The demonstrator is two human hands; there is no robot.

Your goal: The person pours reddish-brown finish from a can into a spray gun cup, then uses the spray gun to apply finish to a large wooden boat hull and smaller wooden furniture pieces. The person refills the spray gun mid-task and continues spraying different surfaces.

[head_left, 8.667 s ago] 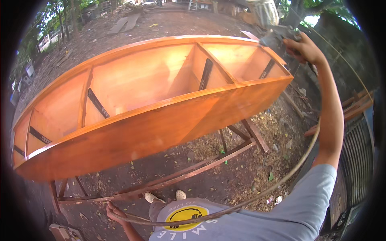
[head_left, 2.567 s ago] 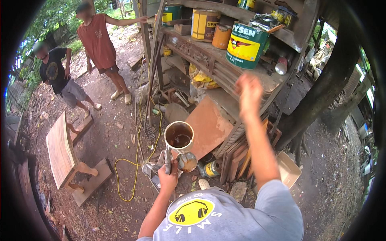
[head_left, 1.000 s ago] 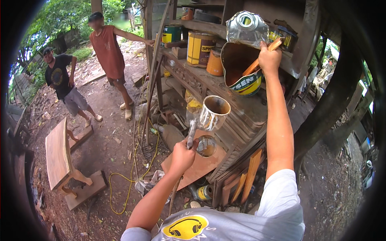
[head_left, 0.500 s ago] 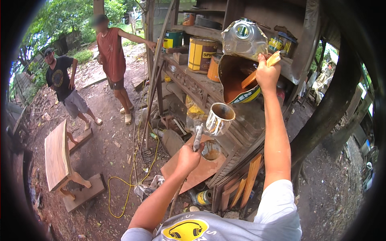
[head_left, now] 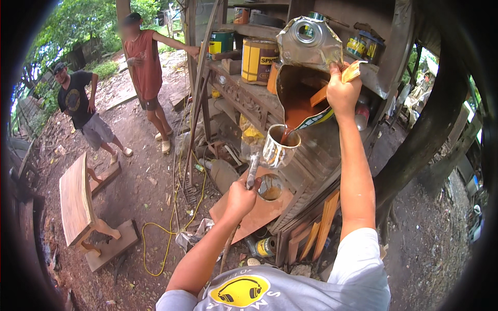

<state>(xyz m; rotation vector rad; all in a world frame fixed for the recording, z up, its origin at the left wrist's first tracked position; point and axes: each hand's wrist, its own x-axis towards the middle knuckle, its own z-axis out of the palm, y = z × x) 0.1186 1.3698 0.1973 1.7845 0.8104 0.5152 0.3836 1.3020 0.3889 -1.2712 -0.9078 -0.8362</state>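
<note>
My right hand (head_left: 344,93) grips the rim of a tilted paint can (head_left: 284,85) whose cut metal lid (head_left: 324,44) is folded up. The same hand pins a flat wooden stick (head_left: 319,96), its lower end inside the can. Reddish-brown liquid (head_left: 301,106) runs from the can's lip in a thin stream. It falls into a paint-smeared white cup (head_left: 275,154) just below. My left hand (head_left: 241,199) is closed around the cup's grimy handle (head_left: 253,168), keeping the cup upright or nearly so.
A wooden shelf unit (head_left: 249,96) with several paint cans, one yellow and brown (head_left: 258,61), stands ahead. Below the cup lies a brown board (head_left: 249,220) with an open tin (head_left: 270,187). Two people (head_left: 145,57) stand at left, beyond a small wooden bench (head_left: 78,199). A yellow cord (head_left: 167,238) trails across the ground.
The can has tipped further and moved slightly left and down. Liquid now streams from its lip into the cup, which has shifted slightly left and nearer the can's lip.
</note>
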